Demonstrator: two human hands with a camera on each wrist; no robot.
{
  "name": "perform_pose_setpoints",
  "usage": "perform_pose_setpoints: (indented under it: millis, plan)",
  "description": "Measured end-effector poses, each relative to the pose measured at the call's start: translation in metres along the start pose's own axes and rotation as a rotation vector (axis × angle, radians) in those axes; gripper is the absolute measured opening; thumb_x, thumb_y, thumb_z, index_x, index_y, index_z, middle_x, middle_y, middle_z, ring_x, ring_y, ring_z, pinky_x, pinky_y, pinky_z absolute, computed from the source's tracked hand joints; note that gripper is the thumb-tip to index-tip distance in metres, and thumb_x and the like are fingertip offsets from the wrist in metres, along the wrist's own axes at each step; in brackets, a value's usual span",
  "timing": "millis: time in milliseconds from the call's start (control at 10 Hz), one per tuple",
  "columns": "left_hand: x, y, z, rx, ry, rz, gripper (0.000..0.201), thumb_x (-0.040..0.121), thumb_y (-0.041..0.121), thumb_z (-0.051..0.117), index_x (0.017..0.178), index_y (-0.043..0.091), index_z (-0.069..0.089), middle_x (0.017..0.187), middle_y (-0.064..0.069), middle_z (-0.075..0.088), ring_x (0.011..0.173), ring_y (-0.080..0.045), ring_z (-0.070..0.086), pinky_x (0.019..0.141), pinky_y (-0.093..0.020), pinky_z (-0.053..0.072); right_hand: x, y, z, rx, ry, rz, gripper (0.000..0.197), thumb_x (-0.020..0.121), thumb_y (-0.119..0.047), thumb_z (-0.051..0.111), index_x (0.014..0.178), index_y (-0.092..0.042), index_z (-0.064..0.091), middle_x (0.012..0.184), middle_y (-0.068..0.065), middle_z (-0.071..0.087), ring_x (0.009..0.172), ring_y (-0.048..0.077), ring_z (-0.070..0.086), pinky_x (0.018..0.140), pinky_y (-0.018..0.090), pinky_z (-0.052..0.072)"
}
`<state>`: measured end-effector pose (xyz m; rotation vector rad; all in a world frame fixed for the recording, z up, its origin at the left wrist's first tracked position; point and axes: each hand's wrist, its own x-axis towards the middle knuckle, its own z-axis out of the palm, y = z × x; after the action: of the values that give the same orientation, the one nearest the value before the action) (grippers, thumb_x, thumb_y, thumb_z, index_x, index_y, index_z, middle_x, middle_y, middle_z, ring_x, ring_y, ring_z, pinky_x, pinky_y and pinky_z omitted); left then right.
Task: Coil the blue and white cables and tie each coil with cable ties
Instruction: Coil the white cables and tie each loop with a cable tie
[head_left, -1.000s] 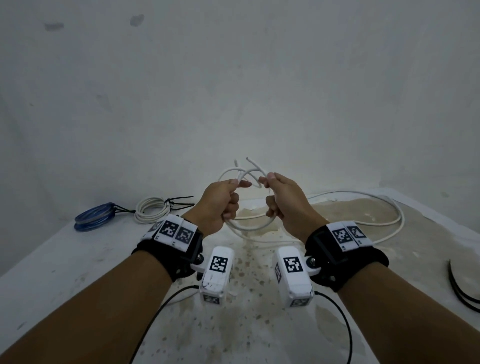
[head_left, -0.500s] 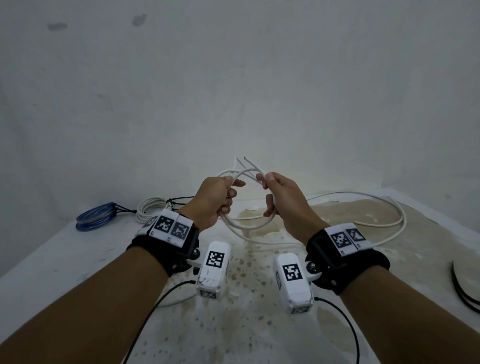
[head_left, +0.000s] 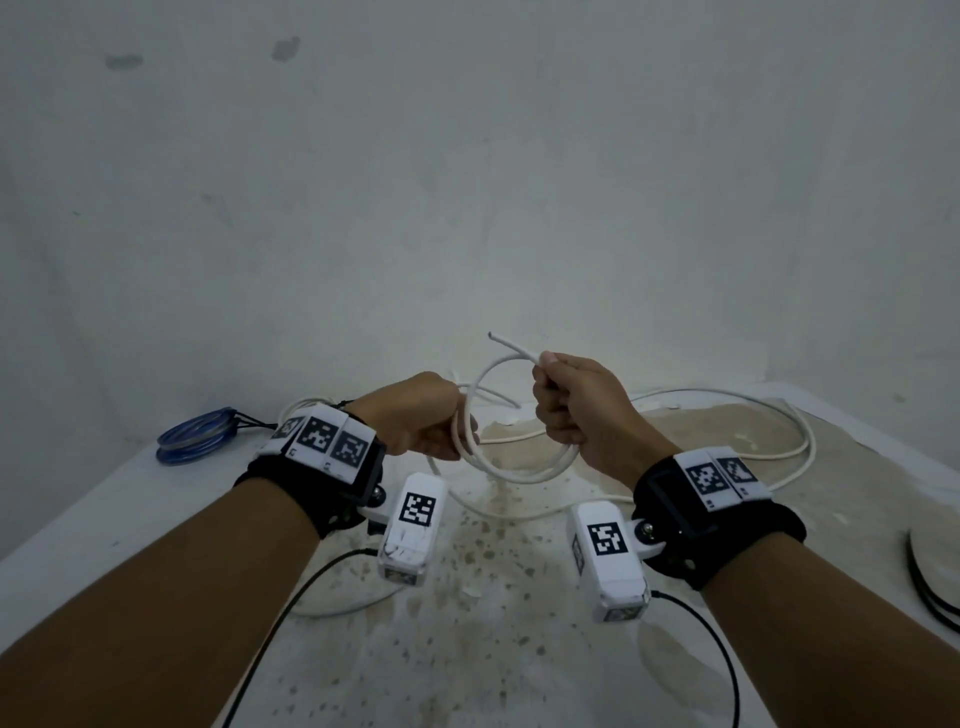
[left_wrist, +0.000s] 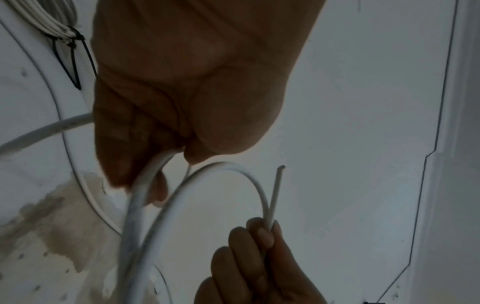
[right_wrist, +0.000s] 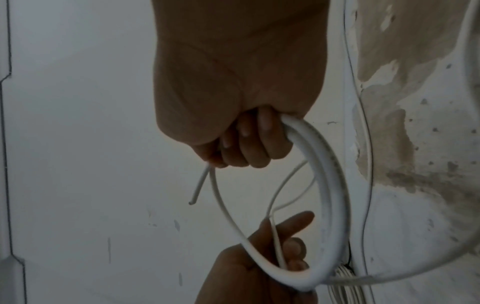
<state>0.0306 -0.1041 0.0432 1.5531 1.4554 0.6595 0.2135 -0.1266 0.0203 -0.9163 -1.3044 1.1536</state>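
A white cable (head_left: 519, 470) forms a small coil of loops held in the air between both hands. My left hand (head_left: 460, 428) grips the coil's left side, fingers curled round the strands (left_wrist: 141, 191). My right hand (head_left: 548, 400) grips the right side (right_wrist: 322, 164) and pinches the cable's free end (head_left: 506, 343), which points up and left. The rest of this cable (head_left: 779, 415) trails loose over the table at the right. A tied blue coil (head_left: 195, 441) lies far left. A tied white coil (left_wrist: 52, 22) with black ties (left_wrist: 74, 61) lies behind my left wrist.
The stained white table (head_left: 493, 649) meets a bare wall close behind the hands. Loose black cable ties (head_left: 927, 587) lie at the table's right edge. Black camera leads (head_left: 280, 618) hang from both wrists over the near table.
The hands have drawn apart, the left one moving left and down. The loop between them has widened, and the free end now stands clear above the right fist.
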Motion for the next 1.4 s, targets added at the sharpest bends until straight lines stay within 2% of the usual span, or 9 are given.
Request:
perform_pose_setpoints:
  millis: [200,300,600,800,1000,1100,1200,1300,1400]
  plan:
    - [-0.003,0.006,0.0,0.328,-0.105,0.169,0.029,0.105,0.027,0.04,0.107,0.015,0.067,0.075,-0.006,0.062,0.06,-0.014,0.058,0.055,-0.021,0.05,0.007,0.001,0.013,-0.281,0.113,-0.102,0.039,0.105,-0.032,0.039,0.072,-0.015,0.052,0.082,0.031,0.047,0.042,0.01,0.028,0.042,0.025,0.026]
    - [-0.007,0.007,-0.001,0.432,-0.139,0.203,0.027,0.103,0.029,0.045,0.091,0.015,0.064,0.076,-0.004,0.065,0.063,-0.014,0.061,0.054,-0.021,0.05,0.009,0.002,0.012,-0.397,0.04,-0.036,0.039,0.105,-0.032,0.037,0.076,-0.014,0.054,0.102,0.022,0.064,0.047,0.011,0.033,0.045,0.027,0.032]
    - [-0.008,-0.003,0.002,0.585,-0.142,0.293,0.023,0.1,0.011,0.044,0.108,0.006,0.065,0.067,-0.002,0.058,0.056,-0.013,0.052,0.049,-0.019,0.046,0.007,-0.001,0.008,-0.29,-0.134,0.123,0.034,0.106,-0.028,0.04,0.081,-0.009,0.053,0.083,0.009,0.069,0.045,0.011,0.027,0.038,0.022,0.029]
    - [-0.008,-0.006,-0.002,0.551,-0.035,0.293,0.024,0.098,0.005,0.044,0.092,-0.001,0.066,0.068,-0.002,0.061,0.056,-0.016,0.053,0.049,-0.021,0.043,0.018,-0.005,0.009,0.208,0.158,0.171,0.036,0.103,-0.021,0.046,0.07,-0.008,0.055,0.071,0.009,0.053,0.039,0.01,0.021,0.034,0.018,0.017]
    - [-0.004,-0.013,-0.001,0.242,0.226,0.277,0.023,0.102,0.013,0.041,0.097,0.004,0.061,0.076,-0.01,0.066,0.053,-0.017,0.058,0.046,-0.022,0.047,0.031,-0.005,-0.026,0.327,0.613,0.266,0.03,0.106,-0.016,0.034,0.092,-0.006,0.059,0.129,0.021,0.06,0.069,0.02,0.057,0.057,0.027,0.042]
    - [-0.003,-0.007,0.003,0.022,0.302,0.256,0.021,0.1,0.007,0.043,0.092,-0.001,0.061,0.077,-0.016,0.069,0.056,-0.021,0.063,0.053,-0.027,0.056,0.028,0.012,-0.038,0.022,0.642,0.422,0.033,0.107,-0.012,0.029,0.118,0.0,0.058,0.139,0.024,0.051,0.12,0.032,0.056,0.074,0.025,0.045]
    - [-0.002,-0.003,0.005,-0.306,0.295,0.166,0.015,0.097,-0.001,0.045,0.088,-0.003,0.057,0.078,-0.016,0.067,0.061,-0.023,0.065,0.06,-0.031,0.059,0.016,0.031,-0.045,0.295,0.678,0.428,0.028,0.106,-0.004,0.024,0.104,-0.015,0.05,0.151,0.022,0.039,0.093,0.016,0.057,0.047,0.008,0.039]
    - [0.001,-0.005,0.009,-0.487,0.293,0.037,0.01,0.095,-0.001,0.047,0.093,-0.003,0.056,0.077,-0.013,0.067,0.067,-0.02,0.063,0.07,-0.033,0.057,0.014,0.041,-0.049,0.064,0.575,0.424,0.021,0.106,-0.004,0.025,0.108,-0.011,0.045,0.151,0.021,0.039,0.089,0.008,0.056,0.051,0.004,0.042]
    - [0.005,-0.011,0.006,-0.689,0.322,-0.066,0.011,0.097,0.001,0.045,0.089,0.0,0.053,0.075,-0.012,0.061,0.066,-0.019,0.059,0.063,-0.034,0.055,0.0,0.039,-0.053,-0.426,0.563,0.469,0.024,0.104,-0.012,0.04,0.118,-0.004,0.058,0.137,0.021,0.055,0.123,0.029,0.055,0.098,0.026,0.044]
